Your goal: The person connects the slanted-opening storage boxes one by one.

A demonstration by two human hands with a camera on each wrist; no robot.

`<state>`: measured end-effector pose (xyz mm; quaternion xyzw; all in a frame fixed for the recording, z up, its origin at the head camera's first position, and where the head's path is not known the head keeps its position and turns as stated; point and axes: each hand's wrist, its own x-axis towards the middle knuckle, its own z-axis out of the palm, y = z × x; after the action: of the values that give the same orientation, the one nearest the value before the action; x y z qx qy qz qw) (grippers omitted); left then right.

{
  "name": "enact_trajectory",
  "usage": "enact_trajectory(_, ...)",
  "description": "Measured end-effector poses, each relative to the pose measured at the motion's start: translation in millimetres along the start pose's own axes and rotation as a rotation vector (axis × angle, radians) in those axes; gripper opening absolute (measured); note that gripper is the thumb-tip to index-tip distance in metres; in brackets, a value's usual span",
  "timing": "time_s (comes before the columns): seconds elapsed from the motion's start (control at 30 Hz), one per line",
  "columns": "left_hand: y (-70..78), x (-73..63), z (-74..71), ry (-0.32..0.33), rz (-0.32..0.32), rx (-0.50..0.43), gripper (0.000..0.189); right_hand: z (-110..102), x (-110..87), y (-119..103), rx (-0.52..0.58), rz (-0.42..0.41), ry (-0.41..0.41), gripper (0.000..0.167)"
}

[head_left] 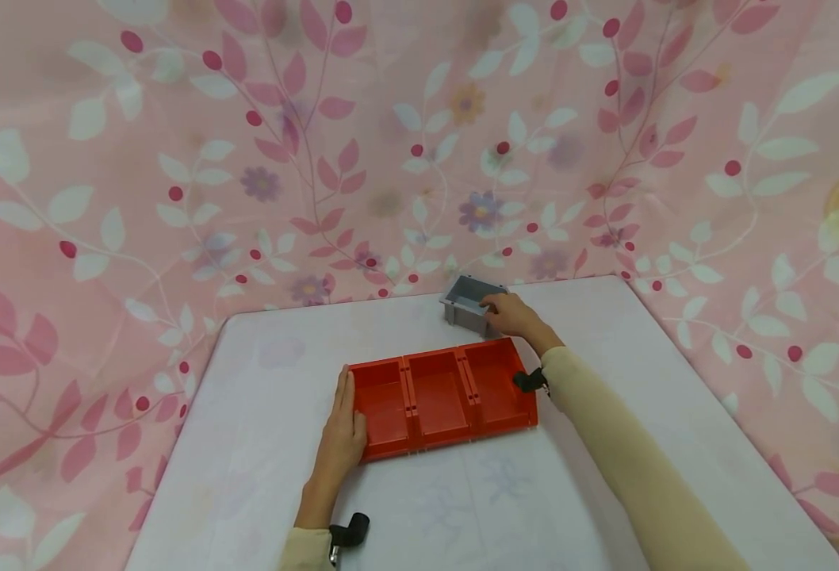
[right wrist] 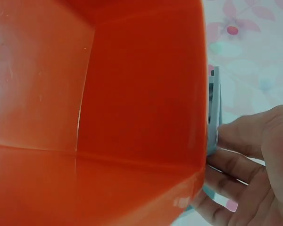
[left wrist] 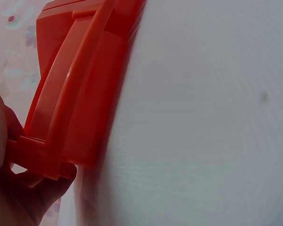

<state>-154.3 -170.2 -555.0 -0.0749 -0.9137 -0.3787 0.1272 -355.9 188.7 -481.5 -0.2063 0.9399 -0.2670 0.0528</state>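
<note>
My left grip [head_left: 344,428] is closed on the nine-o'clock end of three red bins [head_left: 441,400] joined in a row; the left wrist view shows my thumb and fingers about the rim. My right grip [head_left: 518,313] pinches the three-o'clock wall of a single gray bin [head_left: 468,318], which lies at one o'clock from the red row, near the far edge of the white surface [head_left: 255,444]. Both are open upward; the gray one sits just beyond the row, and the right wrist view shows it partly hidden behind a red wall. A black wrist device [head_left: 530,381] overlaps the row's three-o'clock compartment in the head view. My sleeves [head_left: 626,460] are pale yellow. At twelve o'clock, beyond the surface, hangs pink floral cloth [head_left: 391,159].
</note>
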Motion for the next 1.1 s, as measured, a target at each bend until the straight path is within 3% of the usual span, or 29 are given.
enact_trajectory(0.17,0.8,-0.8,-0.3,-0.01,-0.007,0.002,0.077,-2.6,-2.7,3.7,-0.024,0.068,0.091,0.042)
enact_trajectory(0.27,1.8,-0.5,-0.7,-0.011,-0.007,-0.001,0.077,-5.2,-1.5,10.8,-0.021,0.066,0.146,0.051)
enact_trajectory(0.4,3.1,1.3,-1.9,-0.013,-0.009,-0.011,0.078,-7.7,3.0,24.8,-0.017,0.051,0.096,0.06)
enact_trajectory(0.5,3.2,1.5,-2.7,-0.016,-0.012,-0.009,0.078,-7.7,4.2,32.4,-0.001,0.108,0.046,0.061)
enact_trajectory(0.77,0.7,0.9,-3.0,-0.03,-0.026,-0.02,0.079,-6.3,-7.4,40.0,0.006,0.314,0.048,0.046)
enact_trajectory(1.1,-1.6,2.1,-3.6,-0.035,-0.025,-0.019,0.077,-8.9,-22.5,60.4,0.03,0.297,0.203,0.029)
